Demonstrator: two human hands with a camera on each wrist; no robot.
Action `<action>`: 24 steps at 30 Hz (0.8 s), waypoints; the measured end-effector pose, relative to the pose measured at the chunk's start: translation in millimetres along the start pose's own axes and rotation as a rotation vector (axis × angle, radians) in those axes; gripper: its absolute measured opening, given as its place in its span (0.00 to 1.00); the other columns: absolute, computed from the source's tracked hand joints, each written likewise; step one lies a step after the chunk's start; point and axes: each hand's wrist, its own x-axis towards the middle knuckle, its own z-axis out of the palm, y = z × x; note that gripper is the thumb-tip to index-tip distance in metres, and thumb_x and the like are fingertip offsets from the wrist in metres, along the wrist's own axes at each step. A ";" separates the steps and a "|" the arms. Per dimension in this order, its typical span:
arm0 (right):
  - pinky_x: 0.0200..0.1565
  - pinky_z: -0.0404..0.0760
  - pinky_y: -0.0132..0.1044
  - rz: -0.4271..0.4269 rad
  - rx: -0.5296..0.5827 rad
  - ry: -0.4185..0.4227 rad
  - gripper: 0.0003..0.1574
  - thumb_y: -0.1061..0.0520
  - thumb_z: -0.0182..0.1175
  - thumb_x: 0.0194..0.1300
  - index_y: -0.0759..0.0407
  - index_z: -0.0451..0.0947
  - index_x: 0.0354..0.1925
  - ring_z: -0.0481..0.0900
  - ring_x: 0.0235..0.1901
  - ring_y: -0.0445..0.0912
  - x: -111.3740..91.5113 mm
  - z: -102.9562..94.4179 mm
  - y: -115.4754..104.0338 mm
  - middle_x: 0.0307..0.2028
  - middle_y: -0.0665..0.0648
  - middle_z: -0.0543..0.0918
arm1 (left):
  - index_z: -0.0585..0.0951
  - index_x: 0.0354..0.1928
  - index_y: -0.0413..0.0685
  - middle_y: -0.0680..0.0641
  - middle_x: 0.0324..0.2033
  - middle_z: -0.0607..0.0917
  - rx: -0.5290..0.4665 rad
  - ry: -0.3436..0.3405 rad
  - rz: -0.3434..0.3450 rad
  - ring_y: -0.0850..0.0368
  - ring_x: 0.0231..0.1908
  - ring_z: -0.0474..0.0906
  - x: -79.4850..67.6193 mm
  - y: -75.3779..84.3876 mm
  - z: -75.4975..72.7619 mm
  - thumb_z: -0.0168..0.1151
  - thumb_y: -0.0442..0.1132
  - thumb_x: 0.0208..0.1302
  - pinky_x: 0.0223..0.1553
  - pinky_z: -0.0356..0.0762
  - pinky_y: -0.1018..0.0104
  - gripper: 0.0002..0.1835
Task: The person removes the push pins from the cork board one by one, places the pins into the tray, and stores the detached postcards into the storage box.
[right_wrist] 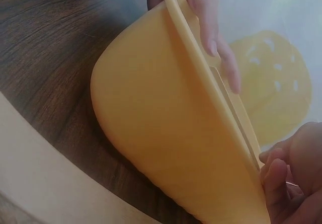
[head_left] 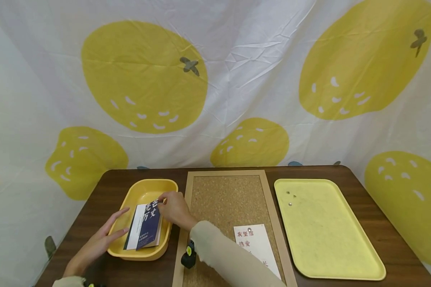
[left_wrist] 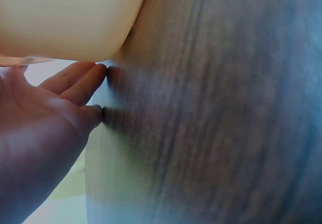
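A yellow plastic basin (head_left: 154,255) stands at the table's left, holding several printed cards that overlap. On top lies a dark blue card (head_left: 149,229) with white characters; a white card (head_left: 134,229) shows at its left. My right hand (head_left: 176,208) reaches over the basin's right side and pinches the blue card's upper right corner between thumb and fingers. Along the left rim, my left hand (head_left: 98,239) rests with fingers extended and thumb over the cards. In the left wrist view, that hand's lower fingers (left_wrist: 85,85) extend beside the basin wall (left_wrist: 65,22), near the wooden table.
A wood-framed cork board (head_left: 226,195) lies right of the basin, under my right forearm. Pinned to it is a white card (head_left: 251,243) with red characters. Farther right, a pale yellow tray (head_left: 327,231) holds a few small pins (head_left: 290,204). A lemon-print curtain (head_left: 230,79) hangs behind.
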 end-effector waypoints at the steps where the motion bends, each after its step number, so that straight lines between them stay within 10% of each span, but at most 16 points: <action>1: 0.19 0.73 0.26 -0.012 -0.008 -0.004 0.12 0.59 0.63 0.67 0.59 0.86 0.47 0.73 0.19 0.38 -0.1 -0.4 -0.1 0.25 0.48 0.79 | 0.51 0.77 0.59 0.36 0.77 0.42 -0.002 -0.001 -0.002 0.30 0.75 0.35 0.3 -0.1 0.0 0.56 0.49 0.73 0.67 0.37 0.26 0.37; 24: 0.18 0.74 0.27 -0.003 0.028 -0.073 0.10 0.56 0.63 0.67 0.57 0.85 0.44 0.74 0.17 0.40 -5.3 -7.8 -3.8 0.22 0.48 0.78 | 0.49 0.78 0.60 0.37 0.77 0.41 -0.004 -0.026 -0.050 0.30 0.74 0.36 2.5 -1.5 -1.6 0.55 0.52 0.72 0.67 0.38 0.25 0.39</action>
